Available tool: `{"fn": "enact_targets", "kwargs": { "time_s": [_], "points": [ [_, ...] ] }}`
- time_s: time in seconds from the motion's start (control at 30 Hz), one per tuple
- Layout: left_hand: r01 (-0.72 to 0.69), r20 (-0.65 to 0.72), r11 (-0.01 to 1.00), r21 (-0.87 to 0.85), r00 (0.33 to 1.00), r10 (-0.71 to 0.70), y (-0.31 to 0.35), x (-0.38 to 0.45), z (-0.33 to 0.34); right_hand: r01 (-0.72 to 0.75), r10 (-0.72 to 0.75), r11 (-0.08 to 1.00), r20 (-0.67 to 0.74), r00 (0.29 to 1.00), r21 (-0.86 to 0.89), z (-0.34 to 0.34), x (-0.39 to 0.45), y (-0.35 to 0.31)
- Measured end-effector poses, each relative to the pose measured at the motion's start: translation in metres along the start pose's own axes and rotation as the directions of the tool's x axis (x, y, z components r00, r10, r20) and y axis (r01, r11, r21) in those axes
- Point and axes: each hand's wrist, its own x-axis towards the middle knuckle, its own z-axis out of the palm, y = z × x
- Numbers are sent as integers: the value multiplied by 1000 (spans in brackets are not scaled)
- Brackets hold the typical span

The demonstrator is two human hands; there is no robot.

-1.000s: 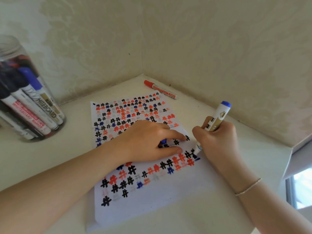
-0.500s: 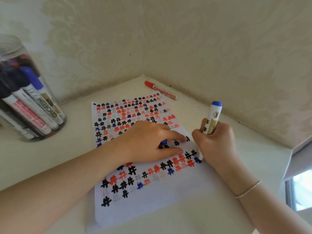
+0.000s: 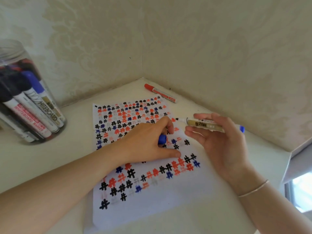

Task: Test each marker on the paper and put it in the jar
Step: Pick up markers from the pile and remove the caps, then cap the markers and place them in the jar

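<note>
My right hand [image 3: 217, 141] pinches the light, stiff, smooth-barrelled blue marker [image 3: 206, 124] mid-body, level above the paper [image 3: 152, 200]; my left hand [image 3: 148, 142] curls around its cap [image 3: 162, 139] (best gripped mid-barrel), jar [image 3: 25, 98] well apart on the surface

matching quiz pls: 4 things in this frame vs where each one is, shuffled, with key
Things:
1. blue cap
2. uncapped marker
3. red marker
4. jar

Places:
A. far left, holding markers
B. lying by the wall corner
C. under the left hand, over the paper
D. held level in the right hand

Pairs: 1-C, 2-D, 3-B, 4-A
</note>
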Motion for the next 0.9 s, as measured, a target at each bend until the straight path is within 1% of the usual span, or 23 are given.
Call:
{"fn": "enact_targets", "kwargs": {
  "time_s": [0.03,0.17,0.23,0.4,0.57,0.67,0.73,0.83,0.9],
  "points": [
    [2,-2,1000,-9,1000,-2,0,0,0,-10,10,1000,10,1000,-12,1,0,0],
    [11,-4,1000,-8,1000,-11,2,-1,-1,29,-38,987,-54,998,-160,7,-2,0],
    [19,-1,1000,-21,1000,-19,2,-1,-2,21,-33,977,-56,998,-213,9,-3,0],
    [27,1,998,-52,1000,-27,3,-2,-3,-7,-3,967,-40,999,-255,10,-5,0],
    [31,-3,999,-41,1000,-31,4,-2,-4,5,-13,958,-27,1000,-285,8,-5,2],
    [24,-2,999,-32,1000,-24,4,-2,-3,25,-25,947,5,1000,-321,5,-5,4],
    [12,-4,999,-38,1000,-12,4,-2,-3,36,-16,924,57,998,-380,3,-3,5],
    [-2,-23,993,-119,1000,-1,3,-1,-3,38,25,913,148,989,-407,4,-3,5],
    [-14,-44,982,-190,999,6,2,-1,-4,38,28,926,170,985,-374,5,-3,4]
  ]
}}
